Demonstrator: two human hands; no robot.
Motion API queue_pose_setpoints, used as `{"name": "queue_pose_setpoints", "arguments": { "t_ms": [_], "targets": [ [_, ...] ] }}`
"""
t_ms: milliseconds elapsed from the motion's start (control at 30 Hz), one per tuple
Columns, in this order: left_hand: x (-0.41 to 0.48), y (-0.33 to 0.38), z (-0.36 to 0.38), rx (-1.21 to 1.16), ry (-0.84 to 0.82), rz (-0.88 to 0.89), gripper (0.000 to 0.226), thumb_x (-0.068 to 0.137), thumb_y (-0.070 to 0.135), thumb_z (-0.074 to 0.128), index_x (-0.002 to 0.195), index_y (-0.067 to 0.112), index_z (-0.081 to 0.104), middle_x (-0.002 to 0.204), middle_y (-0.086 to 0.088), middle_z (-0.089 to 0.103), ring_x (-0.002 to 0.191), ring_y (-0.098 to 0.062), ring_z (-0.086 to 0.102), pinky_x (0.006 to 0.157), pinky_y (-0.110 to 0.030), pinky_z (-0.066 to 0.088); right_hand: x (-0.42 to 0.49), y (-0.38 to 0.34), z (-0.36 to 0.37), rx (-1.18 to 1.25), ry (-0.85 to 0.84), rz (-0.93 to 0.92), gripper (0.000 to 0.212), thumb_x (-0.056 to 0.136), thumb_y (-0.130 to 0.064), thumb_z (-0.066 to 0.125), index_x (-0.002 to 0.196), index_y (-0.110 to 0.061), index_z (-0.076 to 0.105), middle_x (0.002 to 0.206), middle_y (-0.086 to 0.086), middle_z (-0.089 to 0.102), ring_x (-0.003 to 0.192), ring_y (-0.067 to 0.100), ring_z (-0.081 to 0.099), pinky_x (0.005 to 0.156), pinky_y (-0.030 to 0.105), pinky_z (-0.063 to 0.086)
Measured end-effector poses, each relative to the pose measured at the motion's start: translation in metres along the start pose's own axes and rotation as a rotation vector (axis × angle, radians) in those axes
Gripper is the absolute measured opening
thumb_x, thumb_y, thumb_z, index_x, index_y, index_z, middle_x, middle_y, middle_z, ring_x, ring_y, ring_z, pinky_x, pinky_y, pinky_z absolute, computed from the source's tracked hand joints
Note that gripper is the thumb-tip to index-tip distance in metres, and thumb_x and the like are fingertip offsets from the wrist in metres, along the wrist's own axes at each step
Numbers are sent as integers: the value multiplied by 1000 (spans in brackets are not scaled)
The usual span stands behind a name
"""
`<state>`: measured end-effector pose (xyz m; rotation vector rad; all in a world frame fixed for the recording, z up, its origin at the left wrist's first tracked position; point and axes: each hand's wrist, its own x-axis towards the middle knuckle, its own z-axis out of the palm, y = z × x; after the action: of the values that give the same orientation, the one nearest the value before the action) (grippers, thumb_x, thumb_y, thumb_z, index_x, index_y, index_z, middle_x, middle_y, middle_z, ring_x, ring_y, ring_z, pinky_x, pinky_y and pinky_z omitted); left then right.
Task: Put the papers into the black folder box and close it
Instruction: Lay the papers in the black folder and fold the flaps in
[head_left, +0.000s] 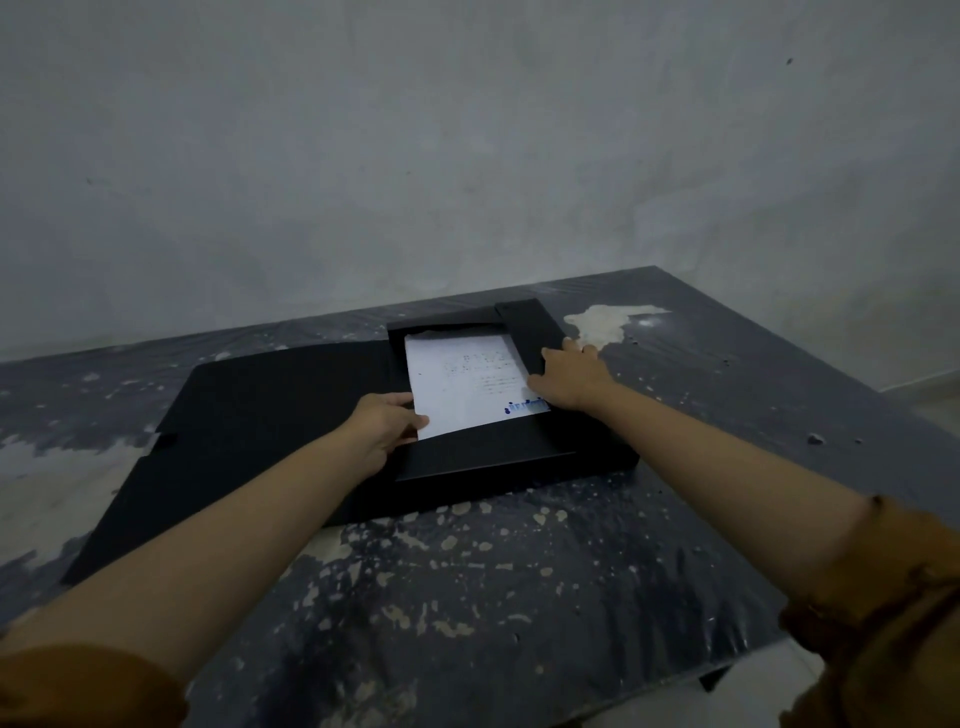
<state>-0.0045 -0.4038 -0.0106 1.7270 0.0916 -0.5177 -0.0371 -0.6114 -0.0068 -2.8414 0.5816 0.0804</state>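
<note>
Head view: the black folder box (493, 457) lies open on a worn, paint-flecked table (467, 597), its big lid (249, 415) spread flat toward 9 o'clock. The papers (462, 384) already sit inside the tray, framed by inner flaps at 12, 3 and 6 o'clock.

The left hand (387, 423) lies at the papers' 8 o'clock corner, thumb on top of the sheet; the fingers are hidden below, so whether it pinches or only steadies the corner cannot be told. The right hand (571, 376) rests flat, fingers together, on the flap at 3 o'clock, pressing it down at the papers' edge.

The papers are probably light, limp and quick to slide or crease, so flat palms should serve better than corner pinches. The box looks like thin, stiff board with springy folds: each flap is best pushed at mid-length, and the lid taken by its far 9 o'clock edge and swung across.
</note>
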Motion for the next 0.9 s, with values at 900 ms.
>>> {"name": "queue_pose_setpoints", "arguments": {
  "t_ms": [900],
  "targets": [
    [-103, -48, -43, -314, 504, -43, 73, 85, 19, 57, 148, 27, 20, 152, -9, 19, 131, -30, 35, 101, -34, 36, -66, -152, 15, -417, 166, -936, 56, 97, -30, 41, 148, -39, 21, 161, 1, 16, 147, 27, 15, 115, 46, 19]
  ]
}}
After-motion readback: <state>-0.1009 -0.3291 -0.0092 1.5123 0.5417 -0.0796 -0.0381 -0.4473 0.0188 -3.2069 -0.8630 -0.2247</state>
